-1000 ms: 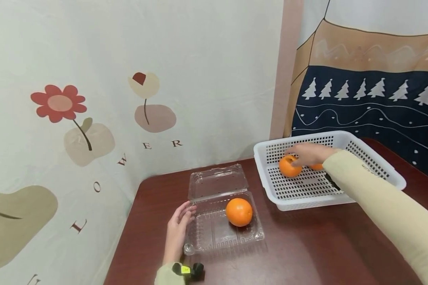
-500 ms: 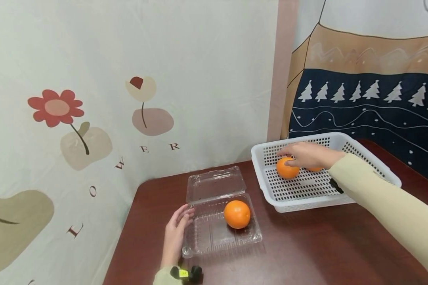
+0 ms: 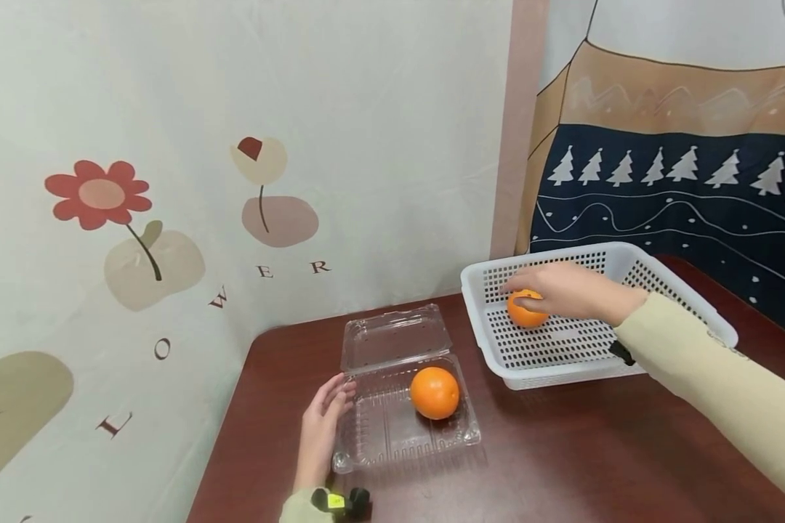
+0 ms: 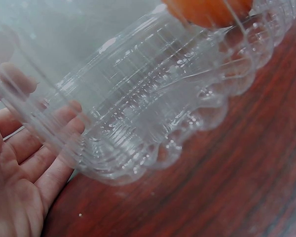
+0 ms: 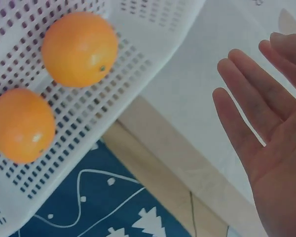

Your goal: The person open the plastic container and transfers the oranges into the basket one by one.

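Note:
In the head view, my left hand (image 3: 322, 421) rests at the left side of an open clear plastic clamshell box (image 3: 382, 428). Its fingers (image 4: 32, 153) lie fairly straight against the outer wall in the left wrist view. An orange (image 3: 435, 393) sits in the right part of the box. My right hand (image 3: 565, 289) hovers over a white plastic basket (image 3: 520, 376), in front of one orange (image 3: 527, 319). The right wrist view shows its fingers extended and apart from two oranges, a nearer one (image 5: 80, 49) and another beside it (image 5: 22, 126).
The box's clear lid (image 3: 395, 338) lies folded back toward the wall. Dark red-brown tabletop (image 3: 549, 450) extends in front of both containers. A printed curtain (image 3: 379, 145) hangs close behind the table, and a navy tree-patterned cloth (image 3: 680, 196) hangs behind the basket.
My right hand has risen a little above the orange, and it now covers the second orange in the head view. My left hand and the box stay put; the view has shifted slightly.

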A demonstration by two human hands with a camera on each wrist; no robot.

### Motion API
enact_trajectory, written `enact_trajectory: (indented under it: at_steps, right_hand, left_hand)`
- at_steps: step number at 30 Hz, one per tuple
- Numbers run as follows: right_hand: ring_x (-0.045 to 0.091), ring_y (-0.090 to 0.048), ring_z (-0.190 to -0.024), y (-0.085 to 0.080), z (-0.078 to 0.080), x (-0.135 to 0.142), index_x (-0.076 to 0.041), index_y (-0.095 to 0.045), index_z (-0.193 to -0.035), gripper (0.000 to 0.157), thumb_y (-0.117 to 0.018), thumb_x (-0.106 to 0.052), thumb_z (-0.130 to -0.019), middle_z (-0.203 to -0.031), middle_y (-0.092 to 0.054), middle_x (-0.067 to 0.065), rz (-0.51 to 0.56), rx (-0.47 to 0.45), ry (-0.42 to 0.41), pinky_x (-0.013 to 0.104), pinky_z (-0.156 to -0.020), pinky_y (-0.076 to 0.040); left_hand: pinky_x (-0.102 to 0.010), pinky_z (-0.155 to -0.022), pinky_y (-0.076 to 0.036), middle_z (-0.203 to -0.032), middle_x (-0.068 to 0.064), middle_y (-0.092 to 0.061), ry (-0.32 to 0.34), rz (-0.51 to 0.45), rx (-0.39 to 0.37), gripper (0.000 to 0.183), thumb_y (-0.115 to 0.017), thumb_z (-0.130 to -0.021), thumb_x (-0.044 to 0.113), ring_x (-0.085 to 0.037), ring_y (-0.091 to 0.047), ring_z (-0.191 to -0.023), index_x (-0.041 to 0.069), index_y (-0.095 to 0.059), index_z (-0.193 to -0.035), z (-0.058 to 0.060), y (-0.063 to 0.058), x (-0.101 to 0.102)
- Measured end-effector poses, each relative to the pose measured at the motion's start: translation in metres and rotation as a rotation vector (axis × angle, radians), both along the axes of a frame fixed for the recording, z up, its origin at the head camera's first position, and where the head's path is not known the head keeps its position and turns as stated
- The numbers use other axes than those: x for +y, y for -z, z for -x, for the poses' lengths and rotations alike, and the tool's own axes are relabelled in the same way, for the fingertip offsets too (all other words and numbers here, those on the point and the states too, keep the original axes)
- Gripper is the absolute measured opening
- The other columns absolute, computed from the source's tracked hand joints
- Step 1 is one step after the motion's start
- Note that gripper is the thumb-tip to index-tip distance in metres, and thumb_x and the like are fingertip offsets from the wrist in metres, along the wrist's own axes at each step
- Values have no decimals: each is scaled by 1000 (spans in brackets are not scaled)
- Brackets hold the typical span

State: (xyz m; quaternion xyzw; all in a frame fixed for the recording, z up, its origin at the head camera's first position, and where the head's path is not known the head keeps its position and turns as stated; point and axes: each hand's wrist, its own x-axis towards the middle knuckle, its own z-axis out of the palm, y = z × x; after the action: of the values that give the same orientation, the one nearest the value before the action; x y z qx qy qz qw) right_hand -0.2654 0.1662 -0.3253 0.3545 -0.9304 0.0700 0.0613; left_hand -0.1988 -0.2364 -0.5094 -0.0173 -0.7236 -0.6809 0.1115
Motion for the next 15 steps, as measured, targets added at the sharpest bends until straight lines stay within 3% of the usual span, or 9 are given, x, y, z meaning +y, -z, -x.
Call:
enact_trajectory:
  at_steps: [7, 15]
  right_hand:
    - [16, -55, -103, 6, -15, -6, -23, -61, -111, 27, -60, -26, -85, -112, -59, -6, 43, 89, -46, 38, -85, -48]
    - [11, -56, -99, 14, -26, -9, -20, -61, -113, 30, -62, -20, -83, -109, -60, -7, 113, 141, -112, 32, -83, -49]
  left_hand:
    - [-28, -86, -48, -111, -8, -60, 9, 1, -18, 32, -52, -91, 18, -19, -56, -104, 14, -50, -122, -1, 0, 0]
    - [-29, -86, -47, -112, -8, -60, 11, -11, 0, 33, -51, -91, 17, -20, -56, -105, 13, -50, -123, -1, -2, 1]
